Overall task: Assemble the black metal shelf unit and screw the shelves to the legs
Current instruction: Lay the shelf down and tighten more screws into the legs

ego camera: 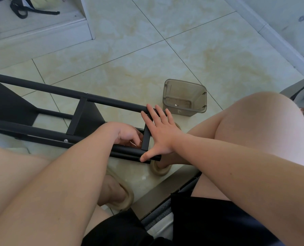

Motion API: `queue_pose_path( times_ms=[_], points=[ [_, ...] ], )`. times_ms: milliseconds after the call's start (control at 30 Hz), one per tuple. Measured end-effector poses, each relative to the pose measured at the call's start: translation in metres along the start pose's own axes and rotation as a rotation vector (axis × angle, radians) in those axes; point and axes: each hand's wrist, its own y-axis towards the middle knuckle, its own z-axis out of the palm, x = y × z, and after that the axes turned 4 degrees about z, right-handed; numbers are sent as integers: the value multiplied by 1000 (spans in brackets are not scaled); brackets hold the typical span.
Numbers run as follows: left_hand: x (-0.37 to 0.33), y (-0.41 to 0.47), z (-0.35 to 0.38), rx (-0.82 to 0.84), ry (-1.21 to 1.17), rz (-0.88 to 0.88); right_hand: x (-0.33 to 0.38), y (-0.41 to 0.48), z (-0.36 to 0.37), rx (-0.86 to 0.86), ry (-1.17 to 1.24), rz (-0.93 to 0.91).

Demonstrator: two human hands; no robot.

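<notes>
right hand (161, 134) flat across 2 shelf legs (112, 102) | left hand (128, 134) curled behind crossbar (146, 138), grip unclear | tub (185, 97) beyond right fingertips

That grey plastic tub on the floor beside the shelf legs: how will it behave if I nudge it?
The tub looks thin, see-through and nearly empty, so probably light; it would likely slide easily on the glossy floor tiles. Its rim seems wider than its base, so a high push might tip it.

A home interior: glossy marbled floor tiles (147, 50), white baseboard (271, 36), and slippers (123, 197) on bare feet.
</notes>
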Motion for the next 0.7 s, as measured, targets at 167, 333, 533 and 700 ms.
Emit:
queue_pose_path(
  times_ms=[167,333,533,700],
  points=[
    [0,1,1,-41,108,-35,0,1,1,-1,-2,1],
    [1,2,3,-35,129,-9,0,1,2,-11,5,4],
    [1,2,0,6,98,0,0,1,2,-9,2,1],
    [1,2,-1,31,66,14,0,1,1,-4,0,1]
  ],
)
